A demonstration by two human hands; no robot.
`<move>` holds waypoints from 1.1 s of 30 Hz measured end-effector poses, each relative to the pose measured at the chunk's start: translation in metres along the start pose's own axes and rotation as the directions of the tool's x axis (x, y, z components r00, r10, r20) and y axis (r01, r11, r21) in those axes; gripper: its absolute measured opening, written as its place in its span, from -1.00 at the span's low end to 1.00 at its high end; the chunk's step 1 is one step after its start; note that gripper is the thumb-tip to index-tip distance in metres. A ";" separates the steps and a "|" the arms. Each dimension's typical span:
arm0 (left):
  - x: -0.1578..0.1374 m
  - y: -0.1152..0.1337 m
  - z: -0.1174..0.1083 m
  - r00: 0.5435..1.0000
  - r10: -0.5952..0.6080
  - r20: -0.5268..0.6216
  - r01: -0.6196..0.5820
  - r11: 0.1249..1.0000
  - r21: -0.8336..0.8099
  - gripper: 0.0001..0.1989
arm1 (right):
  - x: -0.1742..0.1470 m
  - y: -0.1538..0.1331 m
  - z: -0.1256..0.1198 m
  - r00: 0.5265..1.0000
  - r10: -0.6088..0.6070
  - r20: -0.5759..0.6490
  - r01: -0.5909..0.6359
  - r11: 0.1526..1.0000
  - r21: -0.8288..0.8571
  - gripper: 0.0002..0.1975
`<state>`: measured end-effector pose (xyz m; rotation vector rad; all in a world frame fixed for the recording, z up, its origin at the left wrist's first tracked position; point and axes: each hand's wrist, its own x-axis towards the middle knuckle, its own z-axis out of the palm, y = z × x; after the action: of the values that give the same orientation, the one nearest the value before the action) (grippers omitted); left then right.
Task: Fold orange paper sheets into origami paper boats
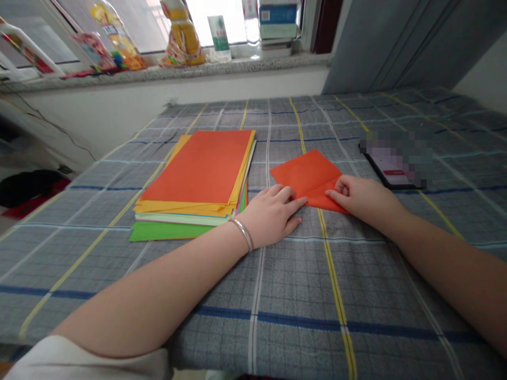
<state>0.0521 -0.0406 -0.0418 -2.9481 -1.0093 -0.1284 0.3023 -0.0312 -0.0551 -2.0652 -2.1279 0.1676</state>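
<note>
Orange paper point(307, 171) lies ahead at one o'clock, pressed at its eight o'clock by the palm-down left hand point(275, 214), loosely spread and gripping nothing, while the right hand point(360, 200), curled inward, thumbs its four o'clock, whether pinching I cannot tell.

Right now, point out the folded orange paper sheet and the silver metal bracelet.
Folded orange paper sheet point(306, 172): head view, on its upper panel.
Silver metal bracelet point(244, 231): head view, on its outer band.
</note>
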 end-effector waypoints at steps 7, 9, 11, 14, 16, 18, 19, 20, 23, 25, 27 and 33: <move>-0.003 0.000 -0.001 1.000 -0.010 0.023 0.010 1.000 0.022 -0.48 | -0.002 -0.002 -0.001 0.999 0.041 0.009 -0.041 0.999 -0.015 -0.71; -0.004 0.002 -0.002 0.999 -0.011 0.031 0.010 0.999 0.031 -0.47 | -0.002 -0.002 0.000 0.999 0.045 0.006 -0.045 0.999 -0.012 -0.71; -0.005 0.003 -0.003 0.999 -0.016 0.037 0.015 0.999 0.035 -0.47 | -0.002 -0.002 0.000 0.999 0.050 0.007 -0.050 0.999 -0.006 -0.72; -0.005 0.006 -0.003 0.998 -0.041 0.037 0.040 0.999 0.018 -0.45 | -0.003 -0.001 0.000 0.999 0.046 0.003 -0.046 0.999 0.004 -0.71; -0.004 0.005 -0.002 0.997 -0.076 0.021 0.076 0.997 -0.018 -0.40 | -0.003 0.000 0.000 1.000 0.008 -0.008 -0.008 1.000 0.024 -0.72; -0.003 0.003 -0.001 0.995 -0.099 -0.003 0.099 0.993 -0.063 -0.38 | -0.004 0.000 0.000 0.999 -0.034 -0.012 0.034 0.998 0.055 -0.72; -0.002 0.002 0.000 0.995 -0.098 -0.014 0.097 0.992 -0.084 -0.39 | -0.004 0.001 0.000 0.999 -0.043 -0.010 0.044 0.996 0.073 -0.73; -0.001 0.000 0.000 0.996 -0.089 -0.021 0.086 0.991 -0.100 -0.41 | -0.004 0.001 -0.001 0.999 -0.044 -0.008 0.045 0.995 0.089 -0.73; -0.001 -0.005 0.001 0.998 -0.057 -0.041 0.052 0.992 -0.118 -0.46 | -0.004 0.001 -0.001 0.999 -0.036 -0.005 0.036 0.992 0.124 -0.72; 0.000 -0.007 0.000 0.997 -0.046 -0.060 0.039 0.993 -0.112 -0.44 | -0.003 0.001 -0.002 0.999 -0.048 -0.006 0.048 0.990 0.135 -0.72; -0.001 -0.008 -0.001 0.997 -0.028 -0.065 0.021 0.995 -0.094 -0.40 | -0.003 0.000 -0.002 0.998 -0.059 -0.003 0.058 0.990 0.130 -0.73; -0.001 -0.005 -0.005 0.999 0.031 0.008 -0.031 0.999 -0.011 -0.53 | -0.003 -0.001 -0.001 0.999 -0.039 -0.002 0.039 0.998 0.048 -0.74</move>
<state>0.0478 -0.0378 -0.0369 -2.9747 -0.9661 -0.1214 0.3013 -0.0344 -0.0537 -1.9951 -2.1406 0.2101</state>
